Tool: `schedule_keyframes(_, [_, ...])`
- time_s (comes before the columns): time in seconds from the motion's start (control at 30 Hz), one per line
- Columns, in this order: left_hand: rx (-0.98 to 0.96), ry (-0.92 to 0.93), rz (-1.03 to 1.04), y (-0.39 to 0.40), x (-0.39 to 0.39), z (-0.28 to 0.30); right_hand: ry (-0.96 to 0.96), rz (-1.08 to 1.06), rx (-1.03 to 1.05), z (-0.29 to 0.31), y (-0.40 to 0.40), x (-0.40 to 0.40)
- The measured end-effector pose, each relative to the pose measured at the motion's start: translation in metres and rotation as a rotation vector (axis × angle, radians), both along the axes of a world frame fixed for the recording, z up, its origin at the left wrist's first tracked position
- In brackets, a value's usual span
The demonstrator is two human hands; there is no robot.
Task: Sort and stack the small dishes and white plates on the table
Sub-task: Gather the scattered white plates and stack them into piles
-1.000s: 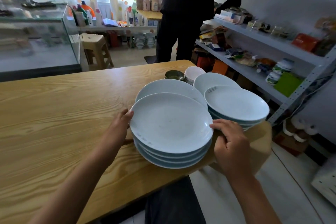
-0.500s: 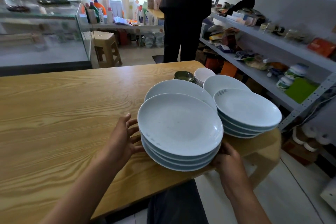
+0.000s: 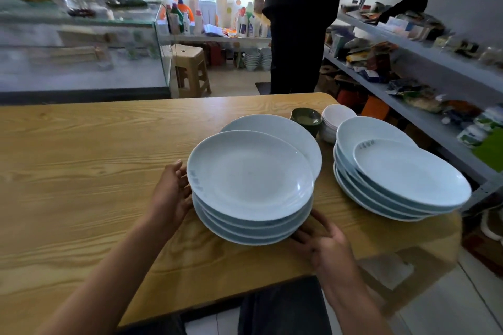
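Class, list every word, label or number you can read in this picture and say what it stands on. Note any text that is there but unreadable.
Nothing can be read for certain.
Right stack's top plate: dark characters on the far rim, too small to read.
Near stack's top plate: faint marks on the left rim, blurred.
Detergent bottles: labels too small.
Shelf packets: print blurred.

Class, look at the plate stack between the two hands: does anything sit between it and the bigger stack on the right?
Nothing visible: only bare table separates the near stack from the right stack.
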State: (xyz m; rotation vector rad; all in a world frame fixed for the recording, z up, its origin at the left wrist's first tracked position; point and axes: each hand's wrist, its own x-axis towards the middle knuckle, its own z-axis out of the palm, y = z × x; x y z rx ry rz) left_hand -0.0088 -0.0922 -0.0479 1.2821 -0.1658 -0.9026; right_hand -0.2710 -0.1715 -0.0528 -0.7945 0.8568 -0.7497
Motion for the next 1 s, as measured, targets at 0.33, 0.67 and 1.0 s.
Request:
schedule_keyframes(0.33, [-0.091, 0.069, 0.182, 0.028, 0.021, -0.011, -0.069, 0.280, 0.045, -0.004, 0.011, 0.072])
schedule_keyframes(0.67, [-0.141, 0.290, 0.206, 0.045, 0.029, -0.003, 0.062, 0.431, 0.074, -0.009, -0.004, 0.145])
schedule_keyframes(1.0, [-0.192, 0.319, 0.240, 0.039, 0.053, -0.007, 0.150, 0.375, -0.030, -0.002, -0.065, 0.170])
